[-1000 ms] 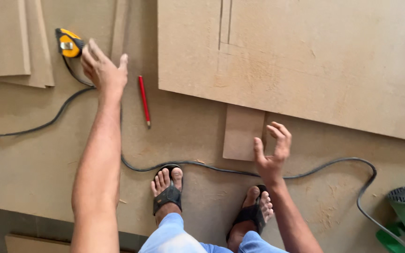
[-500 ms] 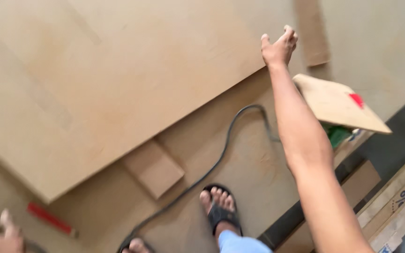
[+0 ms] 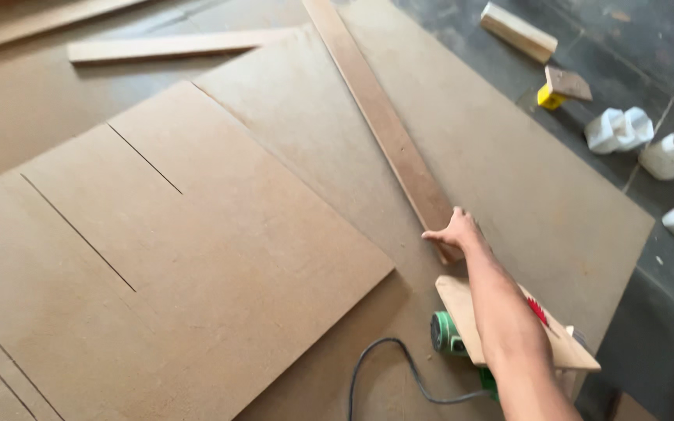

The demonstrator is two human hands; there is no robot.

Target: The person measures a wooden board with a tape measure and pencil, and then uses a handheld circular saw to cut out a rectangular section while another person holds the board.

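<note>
My right hand (image 3: 455,231) lies on the near end of a long narrow wooden strip (image 3: 384,125). Its fingers curl over the strip's right edge and the thumb points left. The strip runs diagonally away from me across a large brown fibreboard sheet (image 3: 524,179) on the floor. A second big fibreboard panel (image 3: 196,257) with thin saw cuts lies to the left, overlapping the sheet. My left hand is out of view.
A green power tool (image 3: 446,335) sits under a small board (image 3: 462,304) beside my forearm, and its black cable (image 3: 384,366) loops toward me. White bags (image 3: 622,129), a wood block (image 3: 518,31) and a yellow item (image 3: 549,97) lie on the dark floor at the right. Another strip (image 3: 173,45) lies at the far left.
The view has swung right, away from my feet and the red pencil. My right arm has stretched forward and its hand has come down onto the strip's near end. My left hand has left the view.
</note>
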